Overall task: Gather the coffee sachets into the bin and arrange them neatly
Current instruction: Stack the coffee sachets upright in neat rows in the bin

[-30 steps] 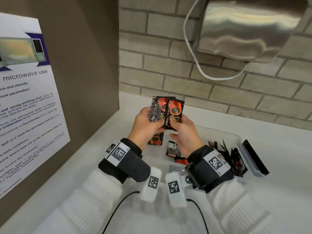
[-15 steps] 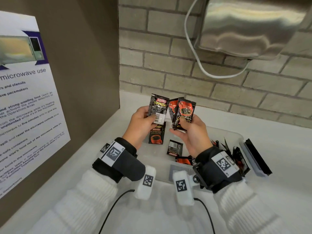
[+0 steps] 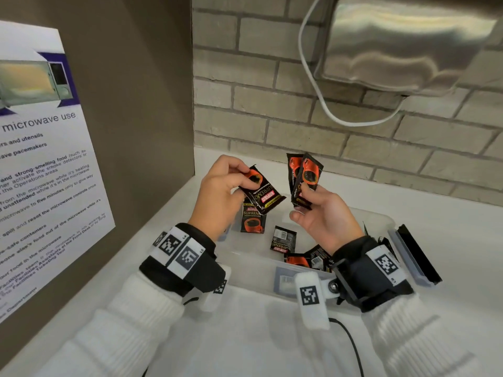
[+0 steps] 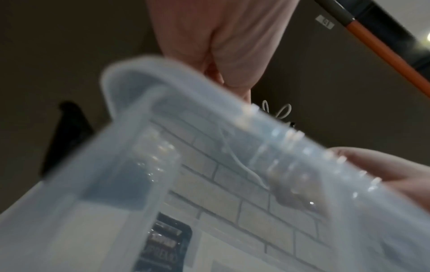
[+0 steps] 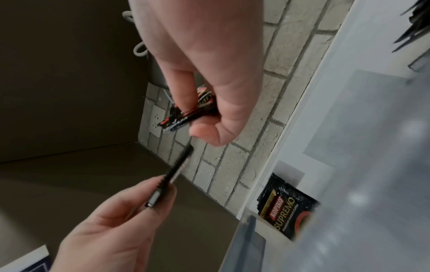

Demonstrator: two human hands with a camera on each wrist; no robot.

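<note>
Both hands are raised above a clear plastic bin. My left hand pinches one black-and-orange coffee sachet, tilted with its print upside down. To its right, my right hand pinches two sachets held upright together. The right wrist view shows the right hand pinching that pair and the left hand's sachet edge-on. In the bin, one sachet leans upright at the left end, another lies in the middle, and several more are partly hidden by my right wrist.
The bin sits on a white counter against a brick wall. A dark lid leans at the bin's right end. A brown panel with a microwave notice stands on the left. A steel dispenser and white cable hang above.
The bundle held between both hands has split. My left hand drew one sachet off to the left and turned it over; my right hand keeps two sachets.
</note>
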